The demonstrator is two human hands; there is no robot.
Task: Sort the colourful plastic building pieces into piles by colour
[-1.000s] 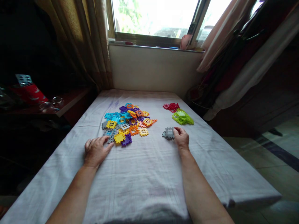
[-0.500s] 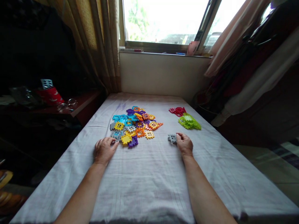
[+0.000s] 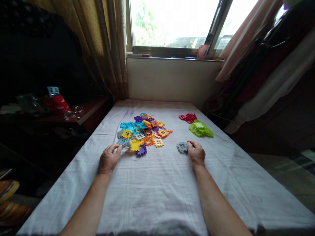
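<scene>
A mixed pile of plastic toothed tiles (image 3: 148, 131), in blue, purple, orange, yellow and grey, lies on the white cloth. At the pile's left front corner, my left hand (image 3: 109, 158) has thumb and fingers closed on the edge of a grey tile (image 3: 123, 142). My right hand (image 3: 196, 153) pinches the right edge of another grey tile (image 3: 182, 147), low over the cloth and apart from the pile. Beyond my right hand lie green tiles (image 3: 200, 128) and, touching them, red tiles (image 3: 189, 118).
The cloth-covered table (image 3: 152, 186) reaches a wall under a window. On a side table at left are a red cup (image 3: 58, 103) and eyeglasses (image 3: 74, 112). A curtain (image 3: 105, 42) hangs at left and clothes (image 3: 265, 75) hang at right.
The view has shifted slightly. My left hand's fingers have drawn together at the grey tile. The grey tile at my right hand now shows a fuller face; that hand has hardly moved.
</scene>
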